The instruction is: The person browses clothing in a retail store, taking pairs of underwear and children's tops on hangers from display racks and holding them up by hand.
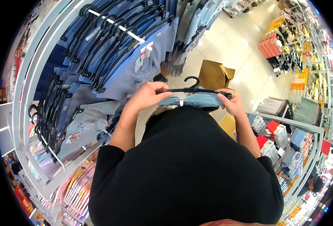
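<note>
A black clip hanger [191, 90] with its hook upward spans the space between my two hands, close to my body. Light blue pants or shorts [196, 100] hang from it by the waistband, their lower part hidden by my black shirt. My left hand [150, 94] is closed around the hanger's left end, thumb along the bar. At the other end, my right hand [232, 101], with a ring on one finger, pinches the hanger and the waistband's corner. Blue-grey garments on hangers [136, 64] hang just beyond my left hand.
A white rack frame [25, 83] with protruding rods [115, 25] full of hung pants stands at left. An open cardboard box [213, 73] sits on the tiled floor [245, 49] ahead. Shelves at right hold packaged items [275, 133]. A person in a dark cap [317, 184] is at far right.
</note>
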Demonstrator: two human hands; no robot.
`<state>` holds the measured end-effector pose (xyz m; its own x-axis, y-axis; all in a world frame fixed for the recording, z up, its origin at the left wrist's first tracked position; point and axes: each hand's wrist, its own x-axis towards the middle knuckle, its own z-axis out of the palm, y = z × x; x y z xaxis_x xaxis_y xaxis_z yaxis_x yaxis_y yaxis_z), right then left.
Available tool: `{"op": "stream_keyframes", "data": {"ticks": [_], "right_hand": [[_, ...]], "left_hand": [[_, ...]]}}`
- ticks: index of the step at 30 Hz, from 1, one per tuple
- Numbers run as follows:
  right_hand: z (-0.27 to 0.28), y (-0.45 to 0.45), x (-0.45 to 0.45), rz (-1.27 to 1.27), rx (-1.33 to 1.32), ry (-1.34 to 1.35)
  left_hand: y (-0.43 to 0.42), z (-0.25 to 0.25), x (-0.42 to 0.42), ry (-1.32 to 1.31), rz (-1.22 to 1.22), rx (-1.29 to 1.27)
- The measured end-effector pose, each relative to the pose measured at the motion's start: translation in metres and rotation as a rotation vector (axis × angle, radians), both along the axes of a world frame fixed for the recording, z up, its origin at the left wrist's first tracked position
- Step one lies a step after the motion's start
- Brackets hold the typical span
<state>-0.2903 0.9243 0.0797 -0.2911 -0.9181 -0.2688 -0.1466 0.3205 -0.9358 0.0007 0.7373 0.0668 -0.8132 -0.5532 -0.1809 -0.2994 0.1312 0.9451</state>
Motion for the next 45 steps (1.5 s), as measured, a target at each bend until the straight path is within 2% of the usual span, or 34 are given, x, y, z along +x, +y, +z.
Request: {"op": "stream_keyframes", "data": {"ticks": [5, 8, 17, 22, 27, 29, 30, 31, 34, 36, 41, 45], "right_hand": [[-0.004, 0.001, 0.005, -0.011, 0.002, 0.027], [-0.005, 0.001, 0.010, 0.000, -0.025, 0.024], [0.001, -0.002, 0.017, -0.016, -0.125, 0.006], [0.007, -0.005, 0.009, -0.071, -0.199, -0.037], [0.004, -0.009, -0.002, -0.176, -0.287, -0.240], [-0.008, -0.006, -0.010, -0.175, -0.344, -0.326], [-0.007, -0.007, -0.007, -0.230, -0.366, -0.351], [-0.002, -0.008, -0.002, -0.287, -0.385, -0.375], [0.001, -0.006, -0.002, -0.399, -0.416, -0.462], [0.005, -0.008, -0.002, -0.503, -0.427, -0.508], [0.008, -0.005, -0.011, -0.434, -0.472, -0.483], [0.009, -0.002, -0.018, -0.494, -0.435, -0.449]], "left_hand": [[0.005, -0.009, 0.006, 0.041, 0.008, -0.038], [0.006, -0.006, 0.011, 0.019, 0.023, 0.028], [0.002, -0.013, 0.025, 0.066, 0.194, -0.026], [0.003, -0.030, 0.032, 0.152, 0.278, 0.092], [0.010, -0.026, 0.026, 0.331, 0.269, 0.247], [0.009, -0.034, 0.023, 0.327, 0.243, 0.170], [0.010, -0.037, 0.021, 0.325, 0.227, 0.140], [0.008, -0.036, 0.023, 0.194, 0.196, 0.189], [0.008, -0.047, 0.018, 0.189, 0.084, 0.146], [0.011, -0.066, 0.016, 0.160, 0.069, 0.203], [0.018, -0.088, 0.007, 0.097, 0.022, 0.370], [0.019, -0.101, -0.002, 0.456, 0.195, 0.936]]}}
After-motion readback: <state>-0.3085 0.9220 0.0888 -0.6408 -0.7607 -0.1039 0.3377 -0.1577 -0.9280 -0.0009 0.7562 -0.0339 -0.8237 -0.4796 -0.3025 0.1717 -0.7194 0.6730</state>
